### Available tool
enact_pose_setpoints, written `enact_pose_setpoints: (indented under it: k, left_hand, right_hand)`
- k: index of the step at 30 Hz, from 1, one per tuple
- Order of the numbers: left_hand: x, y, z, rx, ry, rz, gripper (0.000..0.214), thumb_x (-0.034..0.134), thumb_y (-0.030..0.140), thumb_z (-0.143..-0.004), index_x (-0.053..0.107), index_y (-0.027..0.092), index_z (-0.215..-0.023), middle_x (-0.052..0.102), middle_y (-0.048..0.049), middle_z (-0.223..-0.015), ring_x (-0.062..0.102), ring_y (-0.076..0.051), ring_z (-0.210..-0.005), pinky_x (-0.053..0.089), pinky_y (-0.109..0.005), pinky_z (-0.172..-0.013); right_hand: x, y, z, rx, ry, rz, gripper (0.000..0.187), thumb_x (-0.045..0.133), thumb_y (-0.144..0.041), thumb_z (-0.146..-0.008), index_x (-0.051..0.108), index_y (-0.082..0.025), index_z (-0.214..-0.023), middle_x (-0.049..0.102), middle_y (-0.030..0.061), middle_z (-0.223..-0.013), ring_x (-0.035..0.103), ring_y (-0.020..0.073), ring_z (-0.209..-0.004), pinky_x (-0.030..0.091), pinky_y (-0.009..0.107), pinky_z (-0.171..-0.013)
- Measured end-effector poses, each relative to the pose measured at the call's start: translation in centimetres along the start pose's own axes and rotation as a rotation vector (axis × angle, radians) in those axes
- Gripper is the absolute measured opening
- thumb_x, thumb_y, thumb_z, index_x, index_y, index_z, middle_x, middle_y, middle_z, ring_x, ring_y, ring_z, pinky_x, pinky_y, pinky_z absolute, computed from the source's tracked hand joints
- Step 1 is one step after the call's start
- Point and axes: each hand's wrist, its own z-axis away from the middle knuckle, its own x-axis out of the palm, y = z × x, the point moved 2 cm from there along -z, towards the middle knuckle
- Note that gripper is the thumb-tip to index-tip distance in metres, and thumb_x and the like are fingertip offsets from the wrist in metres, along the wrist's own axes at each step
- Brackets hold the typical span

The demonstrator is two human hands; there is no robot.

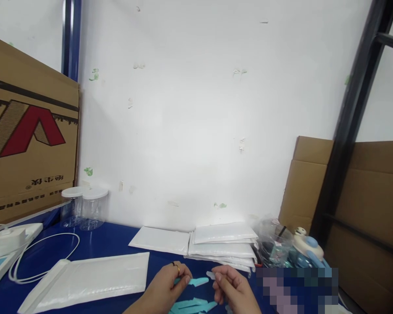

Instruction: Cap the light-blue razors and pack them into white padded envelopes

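My left hand (165, 285) pinches a small teal strip (198, 281) at the bottom middle of the view; a gold ring sits on one finger. Just to its right, my right hand (232, 290) pinches a small white tab (211, 275). More teal strips (191, 305) lie on the blue table (111, 242) under both hands. A white padded envelope (88, 279) lies flat to the left of my left hand.
A stack of white padded envelopes (221, 248) lies behind my hands. Two clear lidded jars (83, 208) stand at the wall, beside a large cardboard box (26, 131). A white cable (42, 257) loops at left. Clear bags and a small tape dispenser (306, 246) sit at right.
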Motion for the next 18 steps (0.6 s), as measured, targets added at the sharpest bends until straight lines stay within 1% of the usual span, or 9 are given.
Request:
enact_pose_setpoints:
  k: [2, 4, 7, 10, 12, 15, 18]
  left_hand:
    - [-0.2, -0.1, 0.1, 0.004, -0.012, 0.016, 0.023, 0.048, 0.035, -0.087, 0.063, 0.018, -0.085, 0.060, -0.0009, -0.086, 0.052, -0.014, -0.079, 0.038, -0.021, -0.072]
    - [-0.4, -0.3, 0.2, 0.012, -0.051, 0.036, 0.027, 0.050, 0.041, -0.086, 0.064, 0.018, -0.085, 0.059, -0.0012, -0.088, 0.051, -0.014, -0.080, 0.039, -0.021, -0.073]
    - [-0.8, -0.5, 0.4, 0.009, -0.107, 0.052, 0.034, 0.042, 0.043, -0.091, 0.066, 0.020, -0.088, 0.061, -0.0009, -0.091, 0.051, -0.014, -0.082, 0.038, -0.022, -0.077]
    - [-1.0, -0.6, 0.5, 0.000, -0.128, 0.022, 0.037, 0.036, 0.044, -0.093, 0.066, 0.022, -0.095, 0.062, -0.0003, -0.094, 0.052, -0.014, -0.086, 0.038, -0.022, -0.080]
    - [-1.0, -0.5, 0.5, 0.004, -0.129, -0.029, 0.036, 0.037, 0.043, -0.092, 0.066, 0.022, -0.094, 0.062, -0.0007, -0.093, 0.052, -0.015, -0.085, 0.039, -0.022, -0.079]
    - [-0.8, -0.4, 0.4, 0.010, -0.131, -0.137, 0.029, 0.042, 0.037, -0.091, 0.067, 0.022, -0.090, 0.063, -0.0007, -0.089, 0.054, -0.014, -0.082, 0.039, -0.022, -0.074]
    - [-0.4, -0.5, 0.3, 0.026, -0.136, -0.217, 0.022, 0.045, 0.030, -0.089, 0.066, 0.024, -0.087, 0.063, -0.0001, -0.087, 0.055, -0.014, -0.080, 0.038, -0.021, -0.072]
  right_hand:
    - [-0.2, -0.2, 0.0, -0.021, 0.014, 0.004, 0.047, 0.075, -0.053, -0.061, 0.064, -0.013, -0.085, 0.062, 0.0009, -0.061, 0.056, 0.0120, -0.046, 0.038, 0.022, -0.045]
    - [-0.3, -0.5, 0.0, -0.052, 0.011, 0.014, 0.045, 0.075, -0.052, -0.063, 0.064, -0.014, -0.086, 0.063, 0.0021, -0.064, 0.058, 0.0132, -0.051, 0.040, 0.023, -0.048]
    - [-0.3, -0.8, 0.3, -0.085, -0.023, 0.044, 0.041, 0.073, -0.050, -0.066, 0.065, -0.015, -0.087, 0.066, 0.0044, -0.068, 0.060, 0.0153, -0.058, 0.044, 0.024, -0.055]
    - [0.2, -1.1, 0.6, -0.103, -0.059, 0.088, 0.041, 0.070, -0.052, -0.069, 0.065, -0.016, -0.087, 0.067, 0.0052, -0.067, 0.061, 0.0165, -0.061, 0.045, 0.025, -0.058]
    - [0.6, -1.3, 1.0, -0.119, -0.048, 0.131, 0.041, 0.069, -0.054, -0.069, 0.066, -0.017, -0.087, 0.067, 0.0053, -0.066, 0.061, 0.0179, -0.063, 0.046, 0.026, -0.061]
    - [0.9, -1.6, 1.3, -0.156, 0.000, 0.192, 0.042, 0.068, -0.056, -0.069, 0.067, -0.018, -0.086, 0.067, 0.0060, -0.066, 0.062, 0.0201, -0.066, 0.047, 0.027, -0.063]
    - [0.8, -1.6, 1.3, -0.179, -0.027, 0.258, 0.042, 0.065, -0.057, -0.071, 0.067, -0.018, -0.087, 0.066, 0.0066, -0.067, 0.062, 0.0201, -0.067, 0.047, 0.028, -0.063]
